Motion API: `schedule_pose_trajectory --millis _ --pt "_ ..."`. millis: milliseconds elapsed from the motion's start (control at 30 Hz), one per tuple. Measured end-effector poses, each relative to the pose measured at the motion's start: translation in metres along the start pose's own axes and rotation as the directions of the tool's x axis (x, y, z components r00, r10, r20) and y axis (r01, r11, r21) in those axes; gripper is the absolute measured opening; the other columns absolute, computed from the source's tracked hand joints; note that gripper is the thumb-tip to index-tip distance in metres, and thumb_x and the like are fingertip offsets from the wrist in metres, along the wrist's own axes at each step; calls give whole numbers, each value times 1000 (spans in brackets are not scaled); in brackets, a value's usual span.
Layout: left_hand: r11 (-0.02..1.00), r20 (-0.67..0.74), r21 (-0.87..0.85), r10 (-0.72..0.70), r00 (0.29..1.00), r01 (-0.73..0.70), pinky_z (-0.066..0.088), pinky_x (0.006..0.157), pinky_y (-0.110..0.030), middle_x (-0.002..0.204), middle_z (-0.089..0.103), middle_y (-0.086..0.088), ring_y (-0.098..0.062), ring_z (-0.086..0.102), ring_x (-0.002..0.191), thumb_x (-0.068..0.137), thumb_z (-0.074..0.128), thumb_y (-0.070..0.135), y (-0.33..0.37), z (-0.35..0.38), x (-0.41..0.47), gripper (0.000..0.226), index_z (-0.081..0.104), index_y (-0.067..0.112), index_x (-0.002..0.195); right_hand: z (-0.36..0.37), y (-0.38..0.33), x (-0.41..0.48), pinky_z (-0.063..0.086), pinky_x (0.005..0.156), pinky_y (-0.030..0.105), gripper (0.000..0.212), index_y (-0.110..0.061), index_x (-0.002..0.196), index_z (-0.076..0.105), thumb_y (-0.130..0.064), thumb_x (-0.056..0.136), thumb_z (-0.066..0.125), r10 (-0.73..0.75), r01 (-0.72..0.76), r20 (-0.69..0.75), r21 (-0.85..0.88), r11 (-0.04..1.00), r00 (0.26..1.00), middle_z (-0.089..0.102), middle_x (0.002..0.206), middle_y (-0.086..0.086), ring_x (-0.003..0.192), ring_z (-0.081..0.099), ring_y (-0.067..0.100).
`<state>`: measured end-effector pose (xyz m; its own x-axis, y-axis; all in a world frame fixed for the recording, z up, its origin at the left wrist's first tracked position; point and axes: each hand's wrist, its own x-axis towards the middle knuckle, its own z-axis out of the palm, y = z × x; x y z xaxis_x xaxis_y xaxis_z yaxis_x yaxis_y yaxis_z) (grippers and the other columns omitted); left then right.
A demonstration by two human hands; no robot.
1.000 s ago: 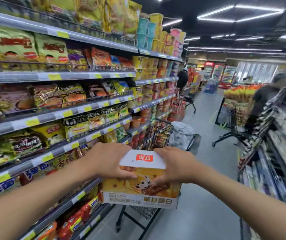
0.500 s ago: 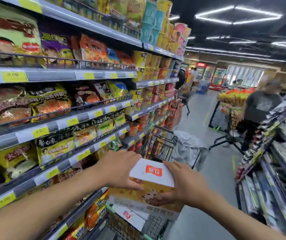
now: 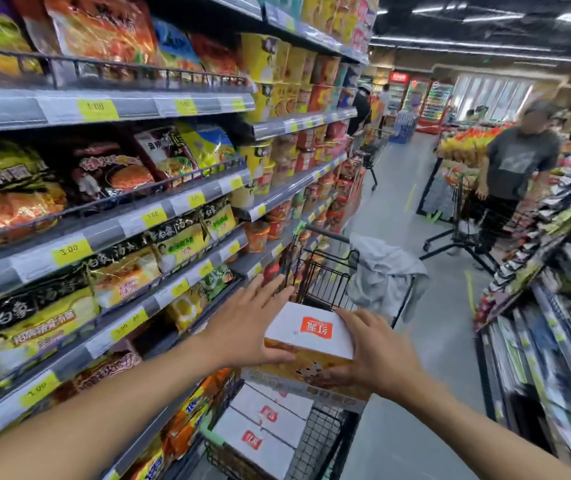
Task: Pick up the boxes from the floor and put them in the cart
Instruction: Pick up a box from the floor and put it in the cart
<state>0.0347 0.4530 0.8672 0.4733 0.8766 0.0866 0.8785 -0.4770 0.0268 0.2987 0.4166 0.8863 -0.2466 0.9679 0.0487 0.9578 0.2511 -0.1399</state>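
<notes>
in the head view, a box (image 3: 315, 341) with a white top, a red logo and an orange printed side sits at the lower centre of the frame, held between both hands just above the near end of a black wire cart (image 3: 325, 282). the left hand (image 3: 246, 327) lies against the box's left side with its fingers straight and spread, pointing away up the aisle, and its thumb runs along the lower left edge. the right hand (image 3: 377, 355) grips the box's right side, thumb on the white top and fingers curled round the orange face below. under the held box, two more white boxes (image 3: 266, 415) with the same red logo lie flat in the cart, side by side. a grey cloth (image 3: 384, 275) is draped over the cart's far end. shelves (image 3: 111, 233) of noodle packets and cups with yellow price tags fill the left of the frame. at the upper right, another person (image 3: 516, 161) in a dark t-shirt stands in the aisle beside a second cart (image 3: 457, 220); that part is blurred.
</notes>
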Motion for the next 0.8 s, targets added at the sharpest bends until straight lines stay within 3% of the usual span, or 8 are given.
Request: schedule_pose_trajectory --millis 67,133,200,267,400,500,600,800 --pt "999 37 -34 -35 999 36 24 124 -54 168 -27 11 -27 -7 158 74 41 98 -7 16 25 123 -19 35 160 13 16 23 51 96 43 120 -39 154 24 -98 54 56 8 -8 13 3 1000 1000 45 141 -14 129 42 14" --pt "989 90 -112 -90 992 100 49 107 -49 167 -29 11 -30 18 156 74 45 96 -13 31 52 123 -21 37 159 26 35 48 51 96 42 119 -39 154 24 -96 56 59 20 -20 16 17 1000 1000 44 141 -14 131 41 14" --pt "972 153 -164 -141 978 166 61 78 -41 166 -32 8 -28 55 130 77 48 92 -17 46 82 122 -23 36 159 40 58 78 52 93 42 119 -40 154 24 -97 55 58 35 -36 35 32 999 999 44 140 -15 130 41 14" --pt "961 219 -165 -182 959 220 61 64 -40 168 -29 5 -25 67 99 83 50 86 -22 61 116 118 -25 35 158 52 81 110 52 89 41 118 -41 153 24 -97 56 58 36 -38 46 46 998 998 45 139 -15 129 43 14" --pt "926 299 -234 -220 928 295 57 79 -46 170 8 -1 -33 65 107 89 60 69 -33 104 182 109 -16 37 160 87 129 171 51 83 39 114 -40 153 22 -93 60 61 42 -48 91 62 997 995 43 138 -13 128 43 16" --pt "885 335 -301 -250 908 354 54 90 -49 149 36 -8 -34 59 117 90 70 55 -37 135 221 102 -1 33 161 125 158 206 51 79 39 114 -38 151 24 -96 60 59 56 -70 166 85 994 985 45 133 -10 121 45 18" --pt "838 402 -331 -291 868 434 54 88 -46 141 39 -7 -32 59 112 94 69 41 -44 175 247 89 11 33 160 168 177 229 52 78 38 111 -34 152 23 -93 65 60 55 -90 233 144 985 971 46 134 -7 120 45 19" --pt "775 597 -304 -298 745 554 31 118 -37 167 23 -5 -28 27 152 102 49 9 -71 277 272 73 17 32 164 268 198 264 48 76 33 100 -35 148 23 -86 72 62 57 -165 380 256 952 923 41 133 -8 123 39 17"
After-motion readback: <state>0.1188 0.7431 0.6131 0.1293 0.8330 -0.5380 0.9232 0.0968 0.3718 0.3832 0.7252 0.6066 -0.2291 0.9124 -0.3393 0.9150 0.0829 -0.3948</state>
